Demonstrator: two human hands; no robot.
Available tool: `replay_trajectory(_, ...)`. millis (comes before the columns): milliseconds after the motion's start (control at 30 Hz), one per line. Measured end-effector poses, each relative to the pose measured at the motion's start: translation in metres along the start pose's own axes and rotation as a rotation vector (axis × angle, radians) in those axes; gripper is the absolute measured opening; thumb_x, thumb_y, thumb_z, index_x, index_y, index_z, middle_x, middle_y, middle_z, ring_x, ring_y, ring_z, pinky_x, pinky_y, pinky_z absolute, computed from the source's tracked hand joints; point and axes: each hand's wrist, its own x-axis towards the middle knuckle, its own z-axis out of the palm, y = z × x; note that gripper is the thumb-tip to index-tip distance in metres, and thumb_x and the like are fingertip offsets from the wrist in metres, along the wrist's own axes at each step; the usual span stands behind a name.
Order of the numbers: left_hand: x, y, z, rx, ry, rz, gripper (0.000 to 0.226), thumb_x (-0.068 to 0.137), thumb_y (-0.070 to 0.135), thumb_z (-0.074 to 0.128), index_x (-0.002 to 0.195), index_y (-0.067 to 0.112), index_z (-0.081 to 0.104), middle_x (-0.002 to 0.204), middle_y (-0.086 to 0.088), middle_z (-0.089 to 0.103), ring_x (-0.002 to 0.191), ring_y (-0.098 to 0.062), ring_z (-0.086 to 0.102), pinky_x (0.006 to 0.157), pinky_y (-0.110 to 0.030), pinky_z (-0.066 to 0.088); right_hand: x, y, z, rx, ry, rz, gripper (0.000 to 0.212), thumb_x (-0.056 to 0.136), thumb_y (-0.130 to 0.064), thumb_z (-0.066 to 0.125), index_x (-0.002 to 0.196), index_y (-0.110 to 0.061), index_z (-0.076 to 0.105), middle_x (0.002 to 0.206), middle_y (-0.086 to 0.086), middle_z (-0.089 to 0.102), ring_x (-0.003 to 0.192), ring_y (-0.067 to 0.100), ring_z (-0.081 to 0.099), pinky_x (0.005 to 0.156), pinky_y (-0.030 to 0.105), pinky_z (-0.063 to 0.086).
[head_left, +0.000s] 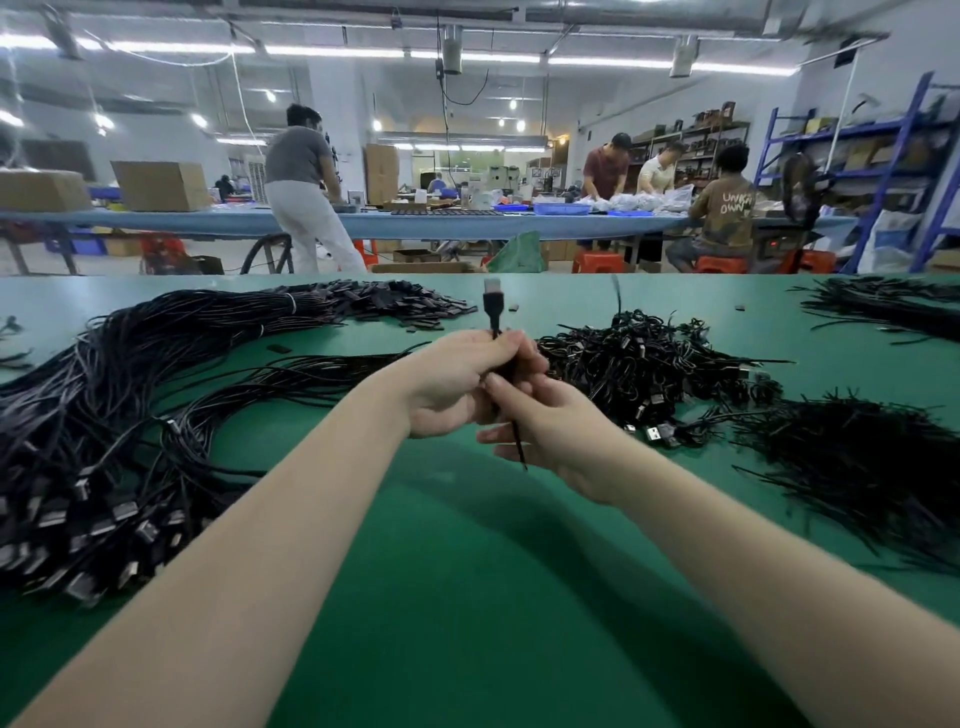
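Note:
My left hand (457, 382) grips a coiled black USB cable, whose plug (492, 301) sticks straight up above the fist. My right hand (550, 431) meets it from the right and pinches a thin black tie (518, 447); the tie's loose end hangs down below my fingers. Most of the coiled cable is hidden inside the two hands. Both hands hover above the green table (467, 571), near its middle.
A large bundle of loose black USB cables (104, 415) spreads over the left side. A heap of coiled, tied cables (649, 364) lies right of my hands, a pile of black ties (857, 467) further right. Several people work at a blue table (467, 223) behind.

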Motion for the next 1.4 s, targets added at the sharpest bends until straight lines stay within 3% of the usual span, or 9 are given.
replay_trajectory(167,0.008,-0.023,0.0,-0.033,-0.033,-0.033,0.029,0.103,0.021,0.038,0.081,0.01,0.054,0.086,-0.01,0.063,0.082,-0.015,0.06,0.08,-0.023,0.05,0.002,0.023,-0.009,0.061,0.149,-0.09,0.032,0.083,-0.024,0.073,0.104,-0.004,0.06,0.082,0.004,0.06,0.068,0.012,0.058,0.07,0.032,0.048)
replay_trajectory(367,0.009,-0.033,-0.002,-0.215,-0.028,-0.045,0.027,0.1,0.022,0.044,0.08,0.01,0.057,0.079,-0.005,0.063,0.084,-0.015,0.06,0.076,-0.022,0.055,0.003,0.024,-0.012,0.04,-0.022,-0.052,0.016,0.087,-0.027,0.068,0.095,-0.014,0.061,0.078,-0.003,0.068,0.069,0.016,0.067,0.062,0.024,0.052)
replay_trajectory(500,0.011,-0.033,0.004,-0.048,0.035,-0.025,0.032,0.103,0.022,0.039,0.078,0.011,0.055,0.078,-0.006,0.063,0.077,-0.013,0.059,0.076,-0.02,0.053,0.005,0.026,-0.012,0.003,0.099,-0.091,0.018,0.085,-0.024,0.072,0.086,-0.014,0.057,0.072,-0.003,0.062,0.064,0.015,0.064,0.067,0.032,0.052)
replay_trajectory(633,0.013,-0.037,0.01,0.304,0.153,-0.028,0.031,0.103,0.027,0.039,0.078,0.015,0.053,0.094,-0.004,0.056,0.085,-0.016,0.048,0.08,-0.027,0.044,0.002,0.028,-0.016,-0.398,0.324,-0.15,0.044,0.076,-0.041,0.077,0.102,-0.015,0.053,0.079,-0.001,0.062,0.071,0.016,0.063,0.065,0.029,0.049)
replay_trajectory(767,0.011,-0.036,0.009,0.441,0.182,-0.068,0.03,0.102,0.037,0.039,0.077,0.023,0.052,0.098,0.006,0.051,0.079,-0.012,0.037,0.067,-0.027,0.032,0.004,0.03,-0.014,-0.747,0.37,-0.186,0.036,0.088,-0.045,0.062,0.1,-0.015,0.045,0.076,-0.005,0.047,0.063,0.007,0.044,0.05,0.023,0.029)
replay_trajectory(1000,0.017,-0.036,0.011,0.278,0.118,-0.072,0.032,0.102,0.035,0.042,0.081,0.019,0.06,0.066,0.005,0.047,0.061,-0.008,0.037,0.056,-0.019,0.038,0.005,0.028,-0.009,-0.952,0.361,-0.227,0.023,0.1,-0.03,0.032,0.114,-0.016,0.045,0.105,0.011,0.057,0.081,0.031,0.058,0.063,0.035,0.045)
replay_trajectory(1200,0.017,-0.038,-0.001,0.08,0.393,-0.045,0.031,0.077,0.025,0.08,0.098,0.009,0.065,0.081,-0.001,0.069,0.063,-0.007,0.068,0.052,-0.017,0.052,0.004,0.032,-0.018,-1.077,0.454,-0.074,0.021,0.103,-0.033,0.028,0.095,-0.017,0.039,0.105,0.011,0.056,0.08,0.031,0.052,0.064,0.037,0.035)
replay_trajectory(1300,0.018,-0.046,-0.014,0.576,0.533,0.308,0.066,0.076,0.023,0.08,0.133,0.016,0.048,0.104,0.004,0.063,0.092,-0.013,0.064,0.082,-0.028,0.051,0.003,0.036,-0.022,-1.243,0.399,-0.065,0.024,0.104,-0.035,0.025,0.095,-0.016,0.037,0.106,0.011,0.057,0.09,0.034,0.057,0.068,0.037,0.031)
replay_trajectory(1400,0.013,-0.056,-0.02,1.347,0.268,0.743,0.068,0.083,0.0,0.065,0.144,0.019,0.04,0.135,-0.007,0.049,0.124,-0.025,0.047,0.105,-0.037,0.039,0.002,0.038,-0.022,-1.306,0.366,-0.112,0.024,0.104,-0.03,0.026,0.105,-0.012,0.042,0.106,0.011,0.055,0.094,0.034,0.057,0.068,0.037,0.03)
